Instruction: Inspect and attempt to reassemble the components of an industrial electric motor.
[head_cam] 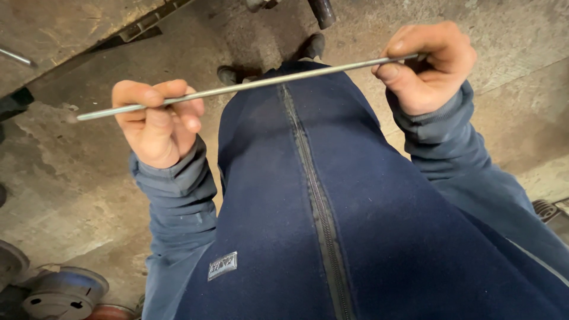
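Note:
A long thin grey metal rod [261, 84] runs across the view at chest height, slightly tilted up to the right. My left hand [157, 121] grips it near its left end, thumb pressed on top, with a short length sticking out past the fist. My right hand [430, 65] pinches the other end between thumb and fingers. Both arms wear blue sleeves, and a dark blue zipped jacket [314, 201] fills the middle below the rod. My dark shoes [228, 74] show on the concrete floor beyond it.
A worn workbench edge [65, 29] sits at the upper left with a thin metal bar [15, 56] on it. Round metal discs [62, 290] lie on the floor at the lower left. A dark post [323, 12] stands at the top centre.

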